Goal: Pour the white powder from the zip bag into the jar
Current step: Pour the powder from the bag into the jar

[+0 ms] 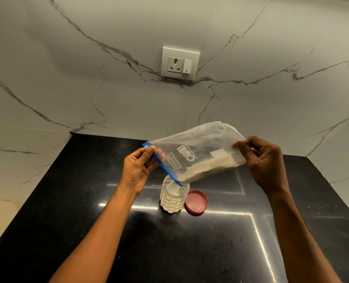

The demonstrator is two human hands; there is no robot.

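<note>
A clear zip bag (198, 152) with a blue zip strip and a "milk powder" label is tilted, its open lower corner over the mouth of a clear ribbed jar (174, 198). White powder (208, 169) lies along the bag's lower edge, and the jar holds white powder too. My left hand (138, 170) pinches the bag's zip end at the left. My right hand (261, 162) pinches the bag's bottom end, raised higher at the right.
A red jar lid (196, 202) lies upside down on the black countertop (128, 242) just right of the jar. A marble wall with a white socket and switch (179, 63) stands behind. The counter's edges run diagonally at left and right.
</note>
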